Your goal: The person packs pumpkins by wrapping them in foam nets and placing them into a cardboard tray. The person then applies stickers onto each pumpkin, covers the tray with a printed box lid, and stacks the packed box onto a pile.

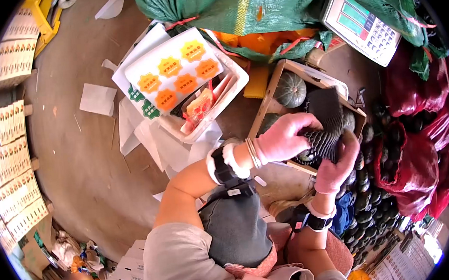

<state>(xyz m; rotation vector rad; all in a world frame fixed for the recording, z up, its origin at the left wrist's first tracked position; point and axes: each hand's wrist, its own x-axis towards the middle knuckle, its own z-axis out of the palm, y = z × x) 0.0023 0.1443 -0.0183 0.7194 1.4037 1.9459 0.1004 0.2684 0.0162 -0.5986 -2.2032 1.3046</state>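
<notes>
A black ribbed mesh sleeve (325,117) is stretched between my two pink-gloved hands, over a wooden crate (263,102). My left hand (287,136) grips its left side with bent fingers. Lower on the right, my right hand (339,164) has its fingers closed round the sleeve's lower end. Whether anything sits inside the sleeve is hidden. In the crate a green striped squash (289,89) lies beyond my left hand. Another dark squash (268,121) shows partly beside that hand.
Left of the crate, a white bin (241,84) carries sheets of orange stickers (173,73). A digital scale (361,26) stands at upper right beside a green woven sack (215,10). Red mesh sacks (411,173) and many dark squashes (365,218) cover the right side. Stacked cartons (11,175) line the left.
</notes>
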